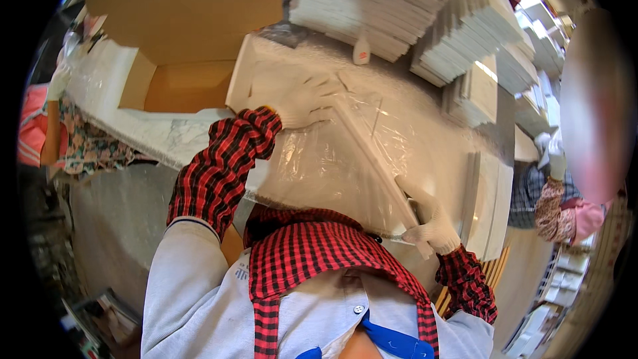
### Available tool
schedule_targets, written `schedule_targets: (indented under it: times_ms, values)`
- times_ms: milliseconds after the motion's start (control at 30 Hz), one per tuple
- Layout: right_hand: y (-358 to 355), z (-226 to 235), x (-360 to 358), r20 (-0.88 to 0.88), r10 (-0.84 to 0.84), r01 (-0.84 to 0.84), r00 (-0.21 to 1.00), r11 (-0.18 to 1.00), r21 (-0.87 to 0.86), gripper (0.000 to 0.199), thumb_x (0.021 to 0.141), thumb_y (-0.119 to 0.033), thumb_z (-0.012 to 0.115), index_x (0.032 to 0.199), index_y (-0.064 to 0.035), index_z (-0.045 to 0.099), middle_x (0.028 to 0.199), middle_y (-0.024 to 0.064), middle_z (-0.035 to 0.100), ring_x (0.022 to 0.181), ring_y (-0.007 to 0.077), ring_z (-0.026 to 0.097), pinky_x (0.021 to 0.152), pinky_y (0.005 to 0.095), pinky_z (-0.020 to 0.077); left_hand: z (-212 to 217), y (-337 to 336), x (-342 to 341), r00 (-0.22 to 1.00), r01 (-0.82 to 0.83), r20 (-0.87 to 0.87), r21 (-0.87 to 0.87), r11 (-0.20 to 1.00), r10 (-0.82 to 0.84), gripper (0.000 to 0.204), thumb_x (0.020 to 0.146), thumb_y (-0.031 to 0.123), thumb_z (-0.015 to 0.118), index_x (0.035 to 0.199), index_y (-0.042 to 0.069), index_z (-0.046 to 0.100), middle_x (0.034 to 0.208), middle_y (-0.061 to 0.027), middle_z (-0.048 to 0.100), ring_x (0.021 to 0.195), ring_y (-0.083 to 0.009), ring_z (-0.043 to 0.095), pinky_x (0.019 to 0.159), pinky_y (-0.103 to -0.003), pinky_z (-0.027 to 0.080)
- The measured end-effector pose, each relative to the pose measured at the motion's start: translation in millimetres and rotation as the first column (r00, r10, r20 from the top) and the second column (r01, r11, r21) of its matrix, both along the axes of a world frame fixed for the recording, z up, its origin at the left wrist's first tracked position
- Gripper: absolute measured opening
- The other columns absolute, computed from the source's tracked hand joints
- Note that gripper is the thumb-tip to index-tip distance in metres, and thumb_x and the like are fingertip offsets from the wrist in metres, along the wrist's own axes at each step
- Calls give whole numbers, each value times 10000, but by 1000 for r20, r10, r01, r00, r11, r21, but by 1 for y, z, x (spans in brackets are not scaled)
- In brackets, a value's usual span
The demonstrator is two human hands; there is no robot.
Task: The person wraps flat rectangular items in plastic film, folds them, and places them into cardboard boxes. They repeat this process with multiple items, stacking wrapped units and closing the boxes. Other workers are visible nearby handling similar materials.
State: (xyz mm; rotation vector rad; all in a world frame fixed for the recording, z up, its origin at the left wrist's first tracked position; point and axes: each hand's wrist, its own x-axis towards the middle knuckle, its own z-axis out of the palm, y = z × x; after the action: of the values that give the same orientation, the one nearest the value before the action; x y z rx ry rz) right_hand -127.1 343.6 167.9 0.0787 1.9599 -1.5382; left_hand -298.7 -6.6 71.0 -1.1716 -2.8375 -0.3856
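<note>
A long, pale flat piece, like a thin panel seen along its edge, slants across the table in front of me. My right hand, in a white glove, grips its near right end with fingers closed round it. At its far end my left hand lies with fingers spread, also gloved and slightly blurred; it seems to touch the piece or the film beside it. Shiny clear plastic film spreads under and around the piece. What the film covers cannot be made out.
An open cardboard box sits at the far left. Tall stacks of white panels line the back, with a small white bottle before them. More panels are at the right. Co-workers are at both sides.
</note>
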Motion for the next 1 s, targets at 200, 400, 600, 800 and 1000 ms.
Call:
schedule_targets:
  times_ms: [200,400,600,800,1000]
  values:
    - [-12,-20,-44,-229,503,-386,834,826,411,1056,550,-211,851,1538,-27,528,1589,237,451,1463,389,437,1224,427,348,-59,-39,-17,954,-119,-277,0,993,114,590,924,462,674,1465,232,616,1527,-83,526,1414,-317,440,1192,-504,326]
    - [-31,-29,-73,-349,732,-469,585,656,591,933,564,-212,827,1469,-139,612,1557,238,444,1343,482,472,1107,521,466,-71,-38,-17,958,-172,-220,69,983,184,627,928,564,644,1480,267,614,1529,-84,514,1440,-330,403,1210,-523,281]
    - [-41,-40,-84,-405,842,-426,356,532,732,860,558,-199,822,1402,-170,656,1506,205,479,1260,492,493,1039,573,493,-62,-41,-14,961,-202,-185,49,978,207,602,922,554,659,1461,287,631,1511,-89,524,1427,-337,412,1209,-526,282]
    - [-28,-43,-74,-449,825,-413,341,561,717,867,550,-199,829,1396,-175,643,1489,207,486,1257,478,499,1021,579,485,-65,-37,-9,943,-230,-229,74,970,241,591,918,520,677,1455,277,636,1492,-92,531,1408,-337,431,1209,-524,293]
    - [-24,-36,-65,-434,850,-374,299,523,766,854,547,-198,840,1377,-181,639,1478,198,496,1261,463,508,1032,569,469,-64,-37,-6,943,-231,-227,85,969,244,564,931,520,662,1430,258,641,1488,-92,537,1405,-332,442,1206,-521,295]
